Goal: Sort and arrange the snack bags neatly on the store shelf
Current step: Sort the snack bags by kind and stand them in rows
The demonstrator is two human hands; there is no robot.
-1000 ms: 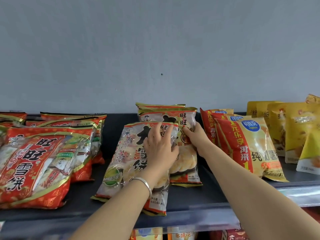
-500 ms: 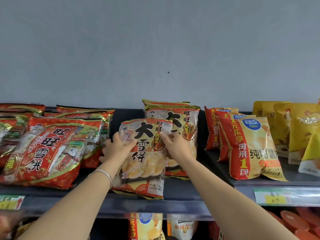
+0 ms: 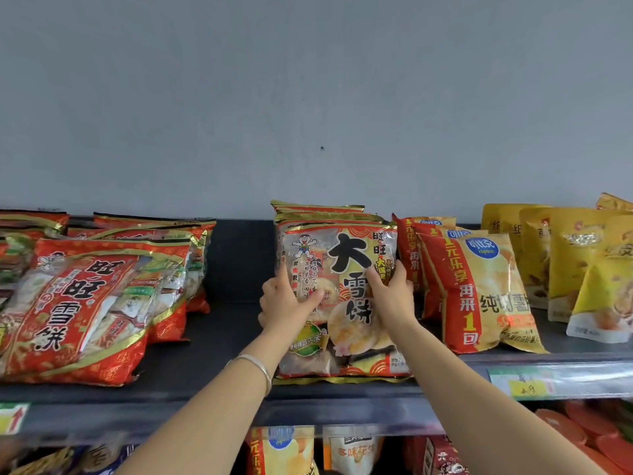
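Observation:
A clear rice-cracker bag [image 3: 346,265] with red trim and big black characters stands upright at the middle of the dark shelf [image 3: 219,365]. It leans against more bags of the same kind [image 3: 318,210] behind it. My left hand [image 3: 286,303] grips its left side, thumb on the front. My right hand [image 3: 390,293] grips its right side, fingers curled on the face. The bag's lower edge rests near the shelf's front lip.
Big red snow-cracker bags [image 3: 78,303] lie stacked at the left. Red-and-yellow chip bags [image 3: 479,289] lean right of the held bag, with yellow pouches [image 3: 575,258] beyond. Bare shelf gap [image 3: 236,262] sits between the red pile and the middle stack. Price tags [image 3: 527,382] line the edge; more snacks [image 3: 284,450] sit below.
The bag lay tilted toward the front left; both hands have stood it up and pushed it right and back, square against the stack behind. My left hand shifted from its face to its left edge.

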